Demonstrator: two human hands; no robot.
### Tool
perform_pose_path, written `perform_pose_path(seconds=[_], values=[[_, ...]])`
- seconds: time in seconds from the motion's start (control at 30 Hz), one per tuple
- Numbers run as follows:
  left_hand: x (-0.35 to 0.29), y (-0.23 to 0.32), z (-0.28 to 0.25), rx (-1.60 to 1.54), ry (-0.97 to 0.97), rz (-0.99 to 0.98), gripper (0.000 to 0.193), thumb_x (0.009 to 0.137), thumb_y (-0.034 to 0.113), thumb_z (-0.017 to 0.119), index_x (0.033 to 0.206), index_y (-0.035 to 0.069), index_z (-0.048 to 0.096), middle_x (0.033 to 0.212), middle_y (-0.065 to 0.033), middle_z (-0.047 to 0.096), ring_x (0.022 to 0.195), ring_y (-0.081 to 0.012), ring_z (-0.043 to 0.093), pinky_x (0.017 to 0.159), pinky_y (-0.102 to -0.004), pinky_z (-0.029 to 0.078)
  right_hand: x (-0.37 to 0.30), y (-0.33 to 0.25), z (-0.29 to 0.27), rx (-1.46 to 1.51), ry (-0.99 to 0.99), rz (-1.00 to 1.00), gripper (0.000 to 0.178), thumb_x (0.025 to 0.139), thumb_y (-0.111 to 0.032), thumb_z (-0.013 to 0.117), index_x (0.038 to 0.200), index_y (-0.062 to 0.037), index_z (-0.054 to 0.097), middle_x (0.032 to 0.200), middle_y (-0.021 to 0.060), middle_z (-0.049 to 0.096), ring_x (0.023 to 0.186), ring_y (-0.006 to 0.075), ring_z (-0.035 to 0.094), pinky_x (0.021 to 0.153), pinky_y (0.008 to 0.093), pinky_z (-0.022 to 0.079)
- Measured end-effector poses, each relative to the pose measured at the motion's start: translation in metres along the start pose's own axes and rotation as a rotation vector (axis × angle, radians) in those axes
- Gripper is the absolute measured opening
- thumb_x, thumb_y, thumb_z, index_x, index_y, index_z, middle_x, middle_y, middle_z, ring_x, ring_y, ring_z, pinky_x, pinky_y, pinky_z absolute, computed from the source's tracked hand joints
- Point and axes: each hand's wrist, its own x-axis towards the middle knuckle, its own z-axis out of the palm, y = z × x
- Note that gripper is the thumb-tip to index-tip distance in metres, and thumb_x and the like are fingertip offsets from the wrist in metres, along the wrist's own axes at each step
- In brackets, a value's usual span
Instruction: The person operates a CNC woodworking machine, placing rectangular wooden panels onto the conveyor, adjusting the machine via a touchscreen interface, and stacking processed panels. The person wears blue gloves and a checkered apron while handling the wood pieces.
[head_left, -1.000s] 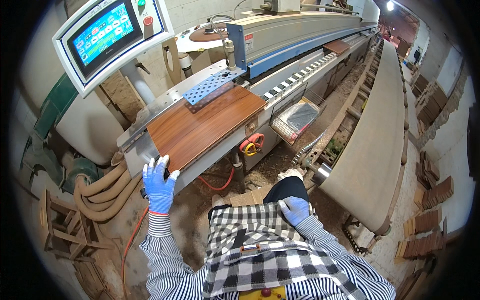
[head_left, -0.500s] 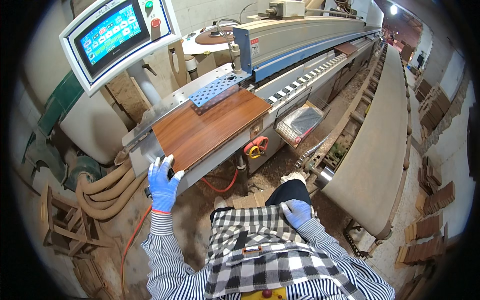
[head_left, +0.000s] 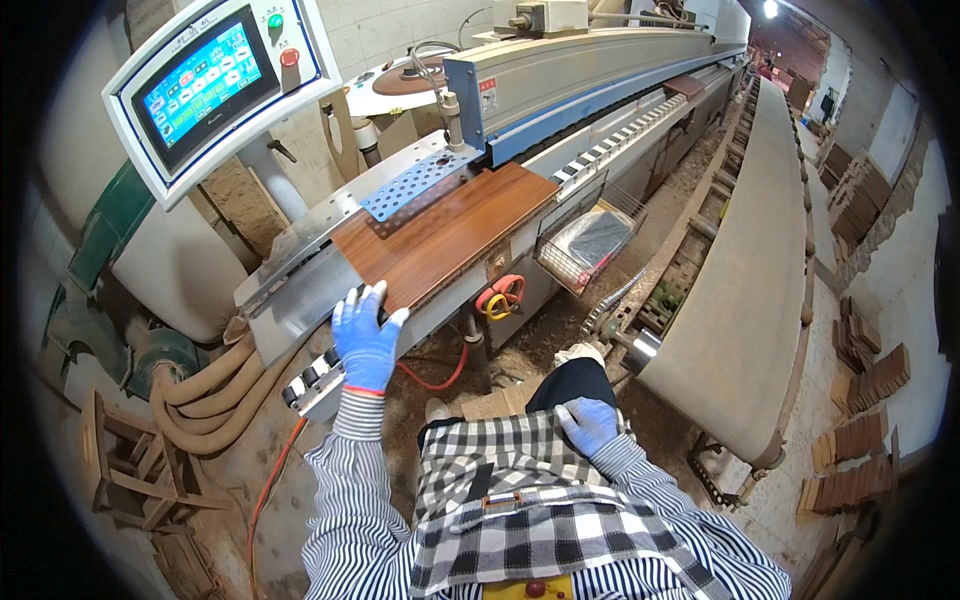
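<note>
A flat reddish-brown wood-grain board (head_left: 445,235) lies on the infeed bed of a long machine, its far edge passing under a blue perforated plate (head_left: 420,185). My left hand (head_left: 366,340), in a blue and white glove, is at the board's near left corner with its fingers spread and the fingertips touching the edge. My right hand (head_left: 590,424), gloved alike, rests on my right thigh with nothing visible in it; its fingers lie loosely stretched over the dark trousers.
A control panel with a lit screen (head_left: 205,85) stands at the upper left. Red- and yellow-handled scissors (head_left: 498,297) hang on the machine's side beside a wire basket (head_left: 590,245). A wide belt conveyor (head_left: 735,290) runs along the right. Stacked boards (head_left: 855,450) stand farther right.
The board has slid forward and to the right along the bed, farther toward the machine. My left hand has followed it the same way; my right hand stays on my thigh.
</note>
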Motion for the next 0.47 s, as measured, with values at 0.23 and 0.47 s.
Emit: perform_pose_path(seconds=[0.23, 0.47], values=[[0.022, 0.019, 0.023, 0.019, -0.004, 0.108, 0.055, 0.078, 0.035, 0.07, 0.124, 0.009, 0.057, 0.121, -0.0139, 0.06, 0.116, -0.0332, 0.051, 0.101, -0.044, 0.037, -0.001, -0.004, -0.008, 0.071, 0.012, -0.005, 0.036, 0.094, -0.033, 0.049, 0.081, -0.0044, 0.067, 0.078, 0.017, 0.065, 0.076, 0.0343, 0.063, 0.071, 0.0452, 0.048], [0.009, -0.019, -0.022, 0.034, 0.028, 0.165, 0.048, 0.071, 0.033, 0.075, 0.109, 0.006, 0.065, 0.104, -0.0145, 0.068, 0.097, -0.0292, 0.065, 0.088, -0.0408, 0.049, -0.001, 0.004, -0.012, 0.026, -0.05, 0.044, 0.04, 0.094, -0.035, 0.046, 0.076, -0.0047, 0.065, 0.072, 0.0181, 0.063, 0.069, 0.0366, 0.062, 0.066, 0.0479, 0.048]])
